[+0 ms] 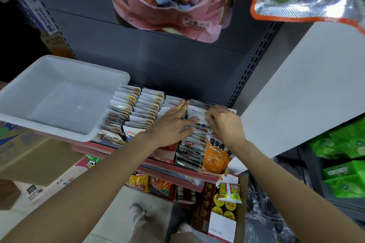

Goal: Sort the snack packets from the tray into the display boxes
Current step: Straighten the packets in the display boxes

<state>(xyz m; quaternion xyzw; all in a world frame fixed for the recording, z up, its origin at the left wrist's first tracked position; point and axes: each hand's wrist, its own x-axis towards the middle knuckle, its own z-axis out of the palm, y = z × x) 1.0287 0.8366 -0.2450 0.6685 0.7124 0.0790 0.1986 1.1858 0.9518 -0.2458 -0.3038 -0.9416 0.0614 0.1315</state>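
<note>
**Nearly done: the tray sits bare while both hands tidy a packed row**

Evidently the sorting is close to its end, judging by the translucent white plastic tray (59, 96), which rests on the shelf's left side with no packets visible inside it. It overlaps the leftmost row of packets, probably parked there to stay within reach.

To its right, the cardboard display boxes (167, 154) stand side by side on the red-edged metal shelf (177, 165), each filled with small white-backed snack packets (146, 104) set upright, front to back, so their printed faces show to a shopper.

The left hand (169, 124) lies flat with straight fingers pressed against the packets, its fingertips at the divide between two rows; it seems to be holding one row back to make room. The right hand (223, 122) has its fingers curled and pinches the top edge of a white packet (197, 117) in the right-hand row, seemingly seating it among its neighbours.

At the front of that row stands a larger orange snack pouch with bold black characters (217, 156), which serves as the facing.

Any further packets may need the same wedge-and-slot handling, since the rows look tightly filled.
</note>
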